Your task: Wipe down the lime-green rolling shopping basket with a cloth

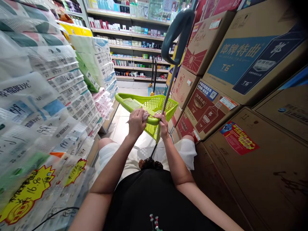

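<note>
A lime-green shopping basket (156, 128) with a perforated wall stands tilted between my knees. My left hand (137, 121) is closed around a crumpled pale pink cloth (145, 115), which presses on the basket's near rim. At the rim's right corner, beside the metal pull rod (169, 85), my right hand (162, 124) grips the basket with fingers curled over the edge. The rod rises to a dark grey loop handle (166, 45). A light green flat panel (131, 103) lies along the rim, left of my left hand.
Stacked tissue packs (72, 86) with price tags line the left side. Cardboard cartons (231, 61) are piled close on the right. Shelves of small boxed goods (141, 38) run across the back, with a black-handled trolley (153, 72) before them. Pale tiled floor (122, 125) lies between.
</note>
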`<state>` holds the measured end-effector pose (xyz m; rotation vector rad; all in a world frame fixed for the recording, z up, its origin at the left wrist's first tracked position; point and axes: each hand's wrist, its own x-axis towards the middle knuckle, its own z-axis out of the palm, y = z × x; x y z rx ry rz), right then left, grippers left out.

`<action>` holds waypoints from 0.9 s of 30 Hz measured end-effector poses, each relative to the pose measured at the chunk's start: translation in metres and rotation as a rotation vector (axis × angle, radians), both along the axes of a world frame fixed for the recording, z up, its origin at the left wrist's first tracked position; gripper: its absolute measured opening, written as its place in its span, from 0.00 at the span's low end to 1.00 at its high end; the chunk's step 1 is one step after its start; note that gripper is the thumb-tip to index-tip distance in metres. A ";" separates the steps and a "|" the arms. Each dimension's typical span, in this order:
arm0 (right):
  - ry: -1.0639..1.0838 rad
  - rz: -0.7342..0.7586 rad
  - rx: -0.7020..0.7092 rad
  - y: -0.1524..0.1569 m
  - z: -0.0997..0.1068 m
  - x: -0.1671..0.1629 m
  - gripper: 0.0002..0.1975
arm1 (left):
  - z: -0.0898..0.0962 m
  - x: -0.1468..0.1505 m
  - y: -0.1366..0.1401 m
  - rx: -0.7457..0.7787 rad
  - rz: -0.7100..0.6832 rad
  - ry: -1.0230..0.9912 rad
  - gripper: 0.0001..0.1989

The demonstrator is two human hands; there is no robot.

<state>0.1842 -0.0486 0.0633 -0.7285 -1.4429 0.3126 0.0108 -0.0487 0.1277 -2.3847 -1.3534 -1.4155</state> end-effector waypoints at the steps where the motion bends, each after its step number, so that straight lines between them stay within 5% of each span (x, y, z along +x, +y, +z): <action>1: -0.003 -0.006 -0.003 -0.002 0.000 0.000 0.17 | -0.007 0.002 -0.005 0.036 -0.037 -0.052 0.12; 5: 0.016 -0.045 -0.019 -0.007 -0.001 0.002 0.18 | -0.022 -0.001 -0.005 0.106 -0.152 -0.119 0.13; 10: -0.002 -0.010 -0.009 -0.004 0.001 0.003 0.21 | -0.010 -0.004 0.005 0.101 -0.072 -0.145 0.12; 15: 0.039 -0.009 0.010 -0.001 0.001 0.002 0.20 | -0.008 -0.003 -0.004 0.113 -0.351 0.045 0.11; 21: 0.042 -0.011 -0.022 0.001 0.003 0.001 0.19 | 0.005 -0.031 0.034 0.020 -0.035 -0.075 0.12; 27: 0.050 -0.072 -0.047 0.004 -0.003 0.002 0.18 | -0.045 -0.006 0.013 0.110 -0.155 -0.174 0.14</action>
